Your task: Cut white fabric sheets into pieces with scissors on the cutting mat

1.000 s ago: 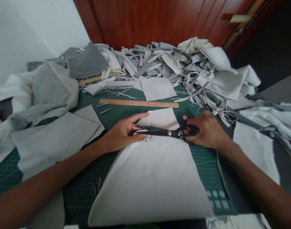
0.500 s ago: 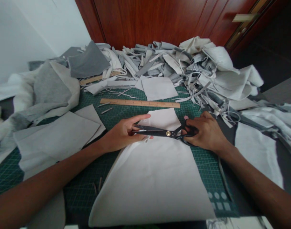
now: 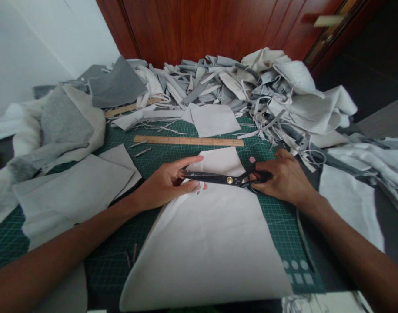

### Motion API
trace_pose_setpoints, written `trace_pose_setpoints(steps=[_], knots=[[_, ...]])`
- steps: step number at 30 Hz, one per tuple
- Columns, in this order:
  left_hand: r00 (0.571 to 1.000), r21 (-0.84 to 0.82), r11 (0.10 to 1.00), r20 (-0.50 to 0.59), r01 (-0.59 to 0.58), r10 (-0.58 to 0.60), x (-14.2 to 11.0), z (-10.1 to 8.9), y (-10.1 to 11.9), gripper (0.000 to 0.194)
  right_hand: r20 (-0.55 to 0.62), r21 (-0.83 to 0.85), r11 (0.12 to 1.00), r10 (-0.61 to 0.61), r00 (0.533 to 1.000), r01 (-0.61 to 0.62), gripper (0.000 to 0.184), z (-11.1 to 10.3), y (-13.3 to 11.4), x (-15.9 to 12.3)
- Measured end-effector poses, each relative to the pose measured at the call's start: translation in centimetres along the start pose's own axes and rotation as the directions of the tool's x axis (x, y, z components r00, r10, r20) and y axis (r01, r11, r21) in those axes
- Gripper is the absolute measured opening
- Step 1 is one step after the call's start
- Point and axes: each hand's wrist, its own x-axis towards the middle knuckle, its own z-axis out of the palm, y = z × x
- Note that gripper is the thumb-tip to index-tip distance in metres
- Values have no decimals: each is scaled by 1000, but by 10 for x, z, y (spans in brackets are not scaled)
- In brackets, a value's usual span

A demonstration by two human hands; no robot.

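My right hand [image 3: 282, 176] grips the handles of black scissors [image 3: 215, 177], which point left with their blades nearly closed over a white piece of fabric [image 3: 207, 243]. The fabric runs from the table's near edge toward the ruler, and the blades lie across its narrower far part. At its left edge my left hand [image 3: 171, 178] pinches the fabric between thumb and fingers, close around the blade tips. Some of the left fingers are hidden beneath the cloth.
Under the work lies a green cutting mat [image 3: 117, 243]. Beyond the fabric are a wooden ruler [image 3: 188, 141] and a white fabric piece [image 3: 215, 120]. A heap of grey and white scraps [image 3: 199, 82] lines the back. Pale cut pieces [image 3: 78, 187] lie at left.
The scissor blades have closed from slightly apart to nearly together. Both hands stay in about the same place on the fabric, and the view has shifted slightly.
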Motion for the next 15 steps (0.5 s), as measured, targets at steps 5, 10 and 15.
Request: trace_pose_setpoints(steps=[5, 10, 15], knots=[[996, 184, 979, -8, -89, 92, 0, -2, -1, 34, 14, 38, 999, 37, 999, -37, 24, 1, 11, -2], [993, 161, 980, -19, -116, 120, 1, -2, 1, 30, 123, 147, 989, -24, 992, 5, 11, -2, 23, -3], [998, 121, 991, -14, -58, 60, 0, -2, -2, 29, 136, 104, 994, -40, 990, 25, 9, -3, 18, -1]])
